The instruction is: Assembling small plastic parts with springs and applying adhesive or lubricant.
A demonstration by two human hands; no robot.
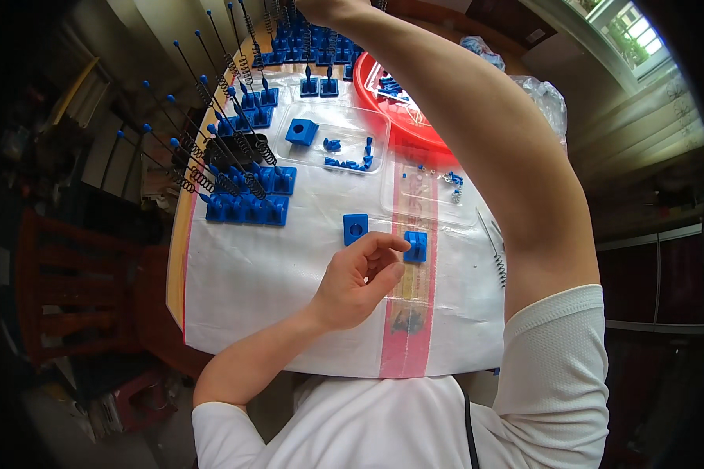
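Note:
My left hand [357,283] hovers over the front middle of the table with its index finger and thumb apart and its other fingers curled; nothing shows between them. Its index fingertip is right beside a small blue plastic block with a raised middle [416,247]. Just beyond the knuckles lies a blue square block with a round hole [356,229]. My right arm stretches to the far edge, where my right hand [332,9] is cut off by the frame top, near the far group of blue stands [293,45]. Its fingers are hidden.
At left, rows of blue bases [246,209] carry thin black rods with springs. A clear tray [289,156] holds a blue block and small blue pieces. A red basin [360,78] stands beyond, under my right arm. A loose rod with a spring [499,262] lies at right.

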